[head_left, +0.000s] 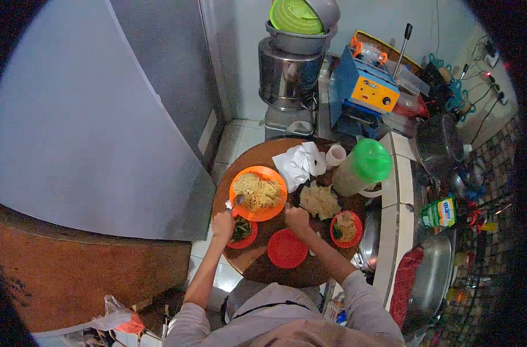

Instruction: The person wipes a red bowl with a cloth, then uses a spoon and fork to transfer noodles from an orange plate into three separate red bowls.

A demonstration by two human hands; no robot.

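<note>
An orange plate (pixel 282 184) heaped with noodles (pixel 257 194) rests on the round brown table in front of me. My left hand (pixel 222 225) is closed at the plate's lower left, around the handle of a spoon (pixel 239 200) whose bowl lies at the noodles' edge. At the plate's lower right, my right hand (pixel 297 219) is closed; whatever it may hold is hidden. Below it sits a red plate (pixel 287 249). A red bowl of greens (pixel 241 232) is partly covered by my left hand and the orange plate.
A flat pale food (pixel 320 200), a red bowl of noodles (pixel 345 229), a green-lidded container (pixel 364 168), a cup (pixel 335 155) and a white plastic bag (pixel 298 165) crowd the table (pixel 240 156). A blue-orange machine (pixel 367 87) stands behind; a tiled ledge (pixel 397 231) borders the right.
</note>
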